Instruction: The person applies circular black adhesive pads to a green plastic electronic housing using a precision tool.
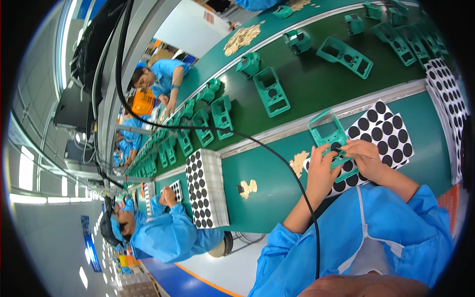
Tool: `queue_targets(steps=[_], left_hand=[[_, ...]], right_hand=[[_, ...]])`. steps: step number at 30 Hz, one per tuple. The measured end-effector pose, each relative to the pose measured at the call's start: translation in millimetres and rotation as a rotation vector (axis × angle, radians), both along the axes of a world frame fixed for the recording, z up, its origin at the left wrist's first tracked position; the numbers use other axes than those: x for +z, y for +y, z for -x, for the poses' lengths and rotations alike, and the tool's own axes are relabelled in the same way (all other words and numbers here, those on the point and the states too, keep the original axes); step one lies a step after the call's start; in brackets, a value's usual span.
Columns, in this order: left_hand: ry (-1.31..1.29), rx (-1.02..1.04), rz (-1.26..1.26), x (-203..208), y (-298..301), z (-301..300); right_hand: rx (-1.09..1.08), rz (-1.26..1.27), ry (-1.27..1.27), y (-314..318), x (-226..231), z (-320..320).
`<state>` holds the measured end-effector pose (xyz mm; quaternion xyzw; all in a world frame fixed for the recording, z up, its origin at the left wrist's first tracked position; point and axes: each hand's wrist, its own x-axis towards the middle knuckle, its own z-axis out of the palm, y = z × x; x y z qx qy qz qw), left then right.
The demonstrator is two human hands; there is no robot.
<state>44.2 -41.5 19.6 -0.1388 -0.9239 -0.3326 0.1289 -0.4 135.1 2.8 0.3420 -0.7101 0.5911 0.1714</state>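
A green plastic housing (330, 129) with a large rectangular opening lies tilted in front of me, over sheets of black round stickers (396, 138). My left hand (322, 167) grips its left side, fingers curled on the frame. My right hand (363, 157) is closed, with thumb and fingertips together over the housing's middle. At those fingertips is a black round sticker (336, 147); whether it is stuck down on the housing I cannot tell. Part of the housing's lower end is hidden by my hands.
A tall stack of sticker sheets (208, 190) stands to the left, another (445, 94) at far right. Tan scraps (247, 188) lie on the table. Beyond a metal rail, green housings (271, 91) line the conveyor. A black cable (277, 154) crosses the view. Co-workers (170, 232) sit at left.
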Motion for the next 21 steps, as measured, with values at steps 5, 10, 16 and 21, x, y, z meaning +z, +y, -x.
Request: queue_targets(steps=[5,10,16,21], left_hand=[[-0.054,0.007,0.022,4,0,-1],[-0.107,-0.015,0.041,6,0,1],[-0.103,0.010,0.066,7,4,-2],[-0.132,0.022,0.041,7,4,-3]], right_hand=[[-0.016,0.077,-0.036,-4,-1,-2],[-0.058,0.100,-0.077,-1,2,-3],[-0.085,0.128,-0.245,3,3,-11],[-0.095,0.035,-0.358,7,12,-10]])
